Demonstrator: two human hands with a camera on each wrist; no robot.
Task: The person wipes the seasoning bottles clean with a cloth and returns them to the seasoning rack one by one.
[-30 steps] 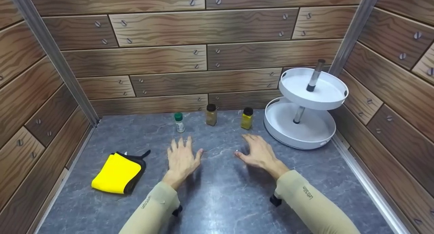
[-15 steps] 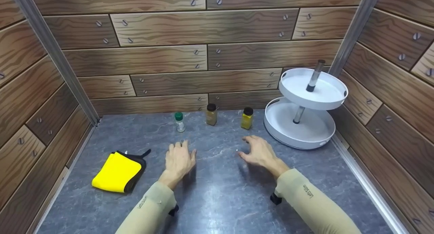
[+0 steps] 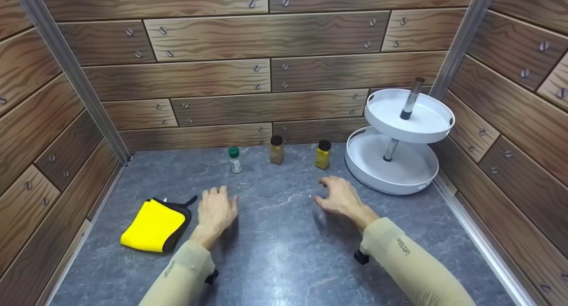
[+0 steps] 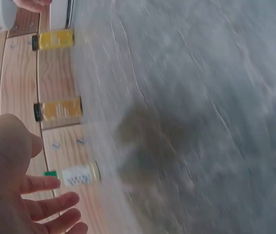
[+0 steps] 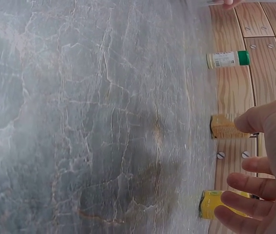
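Note:
My left hand (image 3: 216, 212) hovers over the grey marbled tabletop, between a folded yellow cloth (image 3: 153, 226) with black edging and a small green-capped shaker bottle (image 3: 235, 162). Its fingers are relaxed and hold nothing. On the other side, my right hand (image 3: 341, 198) is spread loosely, thumb apart from the fingers, with nothing in its grasp. Just beyond it stands a dark-capped jar of yellow spice (image 3: 323, 156). Between the two bottles is a dark-capped jar of brownish spice (image 3: 276, 152). Both wrist views show bare palms with the bottles past the fingers.
At the back right stands a white two-tier round tray (image 3: 392, 184) with a central post. Wood-patterned walls (image 3: 222, 77) enclose the table at the back and sides. Faint light specks (image 3: 242, 183) show on the tabletop below the shaker.
My left hand has drawn back and moved left toward the yellow cloth, its fingers less spread than before. The right hand stays almost in place. Bottles, cloth and tray have not moved.

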